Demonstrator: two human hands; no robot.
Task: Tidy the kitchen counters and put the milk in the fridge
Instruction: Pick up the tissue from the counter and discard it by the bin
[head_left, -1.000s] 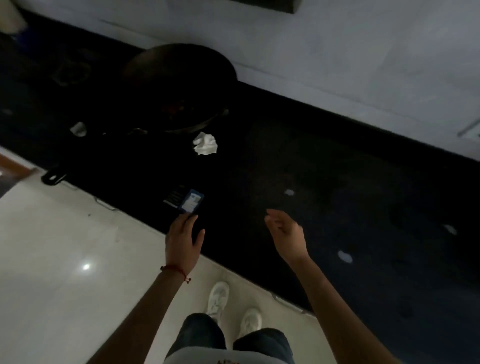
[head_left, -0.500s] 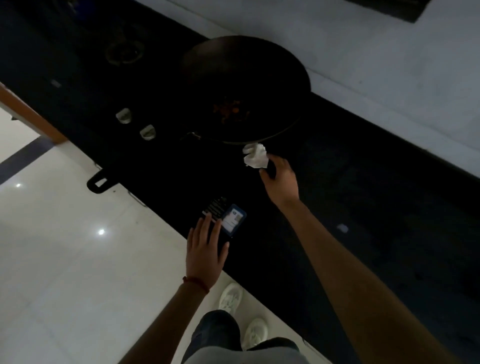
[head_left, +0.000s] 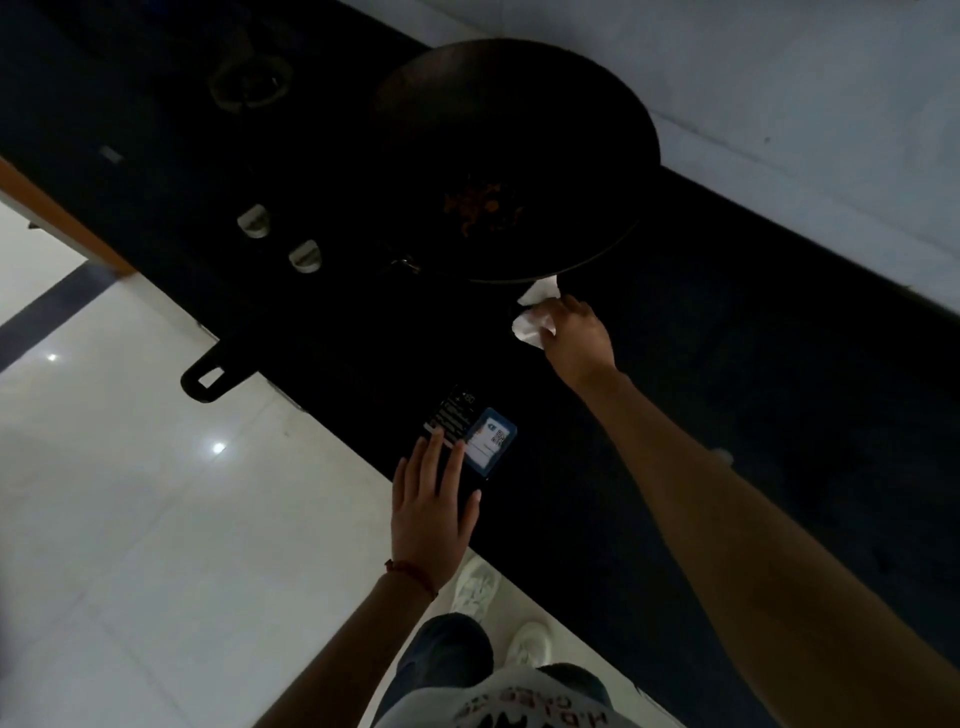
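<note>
Right now the right hand (head_left: 571, 332) is closing its fingers on the crumpled white paper tissue (head_left: 532, 319), lying on the dark desk (head_left: 727, 364) just under the rim of the black round wok (head_left: 519, 156). It looks pinched, though dim light blurs the grip. Better to gather it whole, lifting clear of the wok. The left hand (head_left: 431, 514) is resting spread and flat on the small dark printed packet (head_left: 475, 439). No milk is showing.
</note>
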